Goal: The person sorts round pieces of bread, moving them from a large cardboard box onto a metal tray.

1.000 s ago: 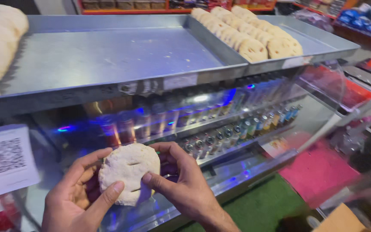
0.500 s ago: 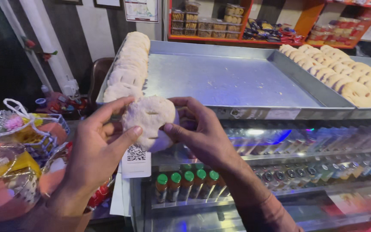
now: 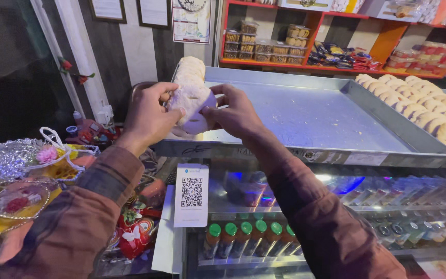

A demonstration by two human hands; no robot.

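Above the steel tray (image 3: 311,116), both hands' fingers (image 3: 174,111) gripped the dough round (image 3: 192,109), left hand (image 3: 148,116) and right hand (image 3: 236,113) flanking it.

Both hands (image 3: 192,111) have carried the dough round (image 3: 192,106) over the tray's (image 3: 305,113) left end.

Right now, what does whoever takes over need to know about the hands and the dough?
Left hand and right hand both grip one flat dough piece, held over the left end of the steel tray.
A row of dough rounds lies along that tray's left edge; more rounds fill the tray to the right.
Done: those rows are laid.
Left: the held piece is not yet set down; the tray's middle is bare.
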